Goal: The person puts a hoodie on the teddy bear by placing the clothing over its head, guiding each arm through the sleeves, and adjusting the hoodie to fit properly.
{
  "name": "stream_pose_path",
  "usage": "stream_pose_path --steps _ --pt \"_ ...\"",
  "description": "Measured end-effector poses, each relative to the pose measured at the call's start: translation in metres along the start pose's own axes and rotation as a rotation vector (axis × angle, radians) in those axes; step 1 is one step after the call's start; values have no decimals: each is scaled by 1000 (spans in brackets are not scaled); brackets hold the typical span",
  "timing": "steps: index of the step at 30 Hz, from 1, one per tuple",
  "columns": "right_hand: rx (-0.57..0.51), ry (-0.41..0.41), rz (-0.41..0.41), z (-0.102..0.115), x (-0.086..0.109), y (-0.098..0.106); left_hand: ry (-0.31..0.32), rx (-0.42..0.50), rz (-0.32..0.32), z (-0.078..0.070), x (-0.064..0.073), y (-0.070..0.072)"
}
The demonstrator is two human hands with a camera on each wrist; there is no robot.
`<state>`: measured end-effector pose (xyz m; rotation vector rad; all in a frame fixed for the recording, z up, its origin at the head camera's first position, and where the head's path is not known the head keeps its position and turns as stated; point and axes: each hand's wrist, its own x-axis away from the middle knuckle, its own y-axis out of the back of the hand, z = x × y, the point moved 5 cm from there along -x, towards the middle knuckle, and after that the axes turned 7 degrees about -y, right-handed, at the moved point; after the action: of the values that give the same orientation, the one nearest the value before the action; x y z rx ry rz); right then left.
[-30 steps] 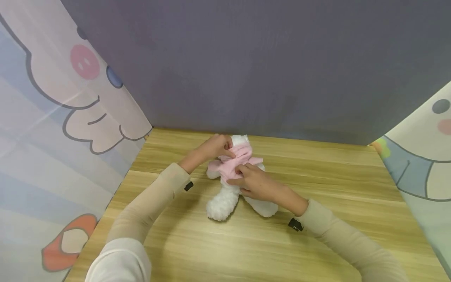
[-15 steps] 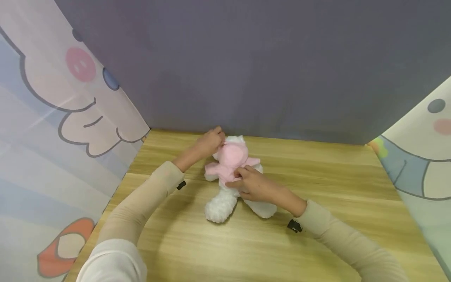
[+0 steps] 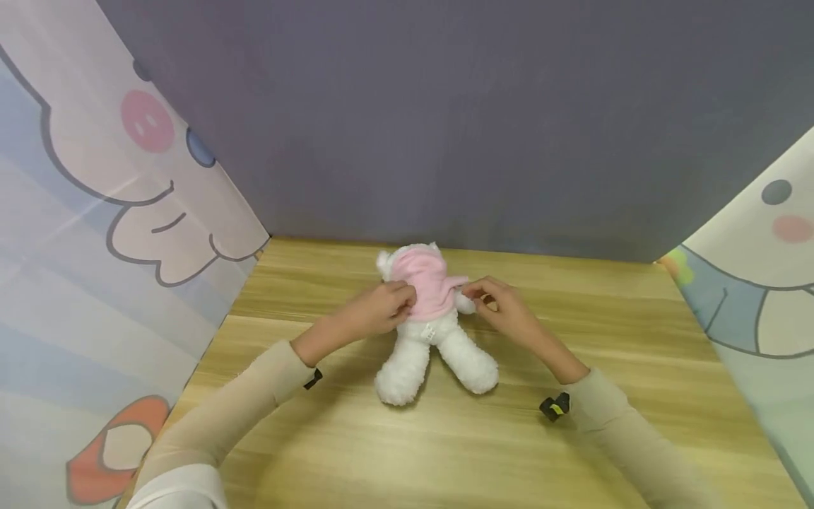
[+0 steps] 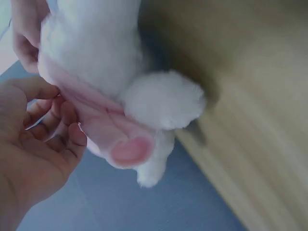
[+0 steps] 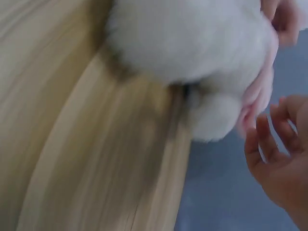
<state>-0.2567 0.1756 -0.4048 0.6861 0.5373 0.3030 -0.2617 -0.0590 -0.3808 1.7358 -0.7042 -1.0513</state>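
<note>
A white plush toy (image 3: 407,367) with furry legs lies on the wooden table, its feet toward me. It wears a pink hooded top (image 3: 432,290) that spreads over its back and up to its head. A small printed label (image 3: 429,331) shows below the hem. With thumb and finger, my left hand (image 3: 388,307) pinches the top's edge at the toy's left side; the left wrist view shows the pink cloth (image 4: 94,113) at those fingertips. My right hand (image 3: 505,311) is beside the opposite sleeve (image 3: 454,281), fingers loosely bent, fingertips close to the cuff.
The wooden table (image 3: 623,332) runs back to a grey panel (image 3: 483,127). Cartoon-printed curtains (image 3: 83,304) hang on both sides. Black wrist-camera parts (image 3: 555,407) sit under the cuffs of my sleeves.
My left hand has come down from the toy's head to its side. My right hand has left the lower back and moved right, to the sleeve. The hood now lies up over the head.
</note>
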Motion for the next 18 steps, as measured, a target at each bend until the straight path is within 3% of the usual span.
stream_pose_path --steps 3,7,13,15,18 --pt "126 33 16 -4 1 -5 40 9 -3 -9 16 -6" --pt "234 74 25 -2 -5 -18 85 -12 -76 -13 27 -11" --pt "421 141 -66 0 -24 -30 36 -53 -117 -13 33 -16" --pt "436 195 -74 2 -29 -32 24 -78 -139 -12 34 -18" --pt "360 249 -78 2 -33 -31 9 -101 -171 -10 33 -22"
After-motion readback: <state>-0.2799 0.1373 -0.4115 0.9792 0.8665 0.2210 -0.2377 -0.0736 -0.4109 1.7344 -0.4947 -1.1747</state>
